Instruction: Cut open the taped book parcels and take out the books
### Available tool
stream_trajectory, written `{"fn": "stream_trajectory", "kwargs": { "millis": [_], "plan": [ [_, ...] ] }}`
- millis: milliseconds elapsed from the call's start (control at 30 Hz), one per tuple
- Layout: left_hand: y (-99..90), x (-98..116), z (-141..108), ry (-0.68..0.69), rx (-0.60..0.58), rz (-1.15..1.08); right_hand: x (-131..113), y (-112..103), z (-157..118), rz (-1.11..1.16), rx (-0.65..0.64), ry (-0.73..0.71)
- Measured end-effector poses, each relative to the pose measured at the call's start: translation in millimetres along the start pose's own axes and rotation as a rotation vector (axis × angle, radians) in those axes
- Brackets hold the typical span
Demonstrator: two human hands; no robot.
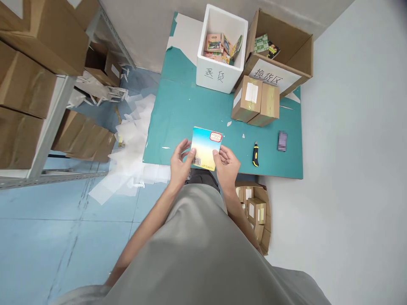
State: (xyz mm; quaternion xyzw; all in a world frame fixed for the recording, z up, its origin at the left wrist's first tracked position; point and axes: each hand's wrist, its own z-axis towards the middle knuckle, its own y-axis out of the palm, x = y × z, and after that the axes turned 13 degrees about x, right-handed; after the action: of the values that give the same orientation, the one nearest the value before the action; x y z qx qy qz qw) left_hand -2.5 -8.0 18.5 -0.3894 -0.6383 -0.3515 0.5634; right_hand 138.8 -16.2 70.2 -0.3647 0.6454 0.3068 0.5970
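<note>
Between my two hands is a small square book point(206, 148) with a blue-to-yellow cover, a red-edged label at its top right and a barcode at its lower left. My left hand point(182, 163) pinches its left edge, thumb on the cover. On the right edge, my right hand point(227, 164) grips it the same way. The book is held above the near edge of the green-topped table point(181, 106). To the right of my right hand lies a black and yellow box cutter point(255, 154).
At the back stand a white foam box point(212, 78) with several books and an open cardboard box point(295, 55) holding books. Two small cartons point(251, 99) sit before them, a phone point(282, 141) farther right. Below is a carton of boxes point(266, 212); left, shelving point(51, 114) and scattered paper point(136, 135).
</note>
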Motion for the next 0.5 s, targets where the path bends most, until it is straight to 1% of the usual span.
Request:
{"fn": "stream_trajectory", "kwargs": {
  "millis": [67, 100, 200, 267, 367, 433, 500],
  "plan": [
    [-4.7, -3, 10, -0.162, -0.052, -0.038, 0, -1, 3, 0.007, -0.010, 0.031],
    [-6.6, -4, 13, -0.218, -0.066, -0.054, 1, -1, 4, 0.000, -0.012, 0.041],
    [-9.5, -7, 16, -0.309, -0.037, -0.099, 8, -1, 7, -0.055, -0.022, 0.051],
    [-9.1, -8, 15, -0.324, -0.003, -0.126, 14, -1, 9, -0.140, 0.001, -0.006],
    [-7.0, -8, 13, -0.296, 0.046, -0.137, 20, -1, 7, -0.288, 0.050, -0.138],
    [-5.5, -8, 10, -0.259, 0.070, -0.126, 21, 3, 3, -0.332, 0.011, -0.164],
    [-4.4, -6, 6, -0.186, 0.080, -0.106, 22, 9, -3, -0.310, -0.079, -0.134]
  ]
}}
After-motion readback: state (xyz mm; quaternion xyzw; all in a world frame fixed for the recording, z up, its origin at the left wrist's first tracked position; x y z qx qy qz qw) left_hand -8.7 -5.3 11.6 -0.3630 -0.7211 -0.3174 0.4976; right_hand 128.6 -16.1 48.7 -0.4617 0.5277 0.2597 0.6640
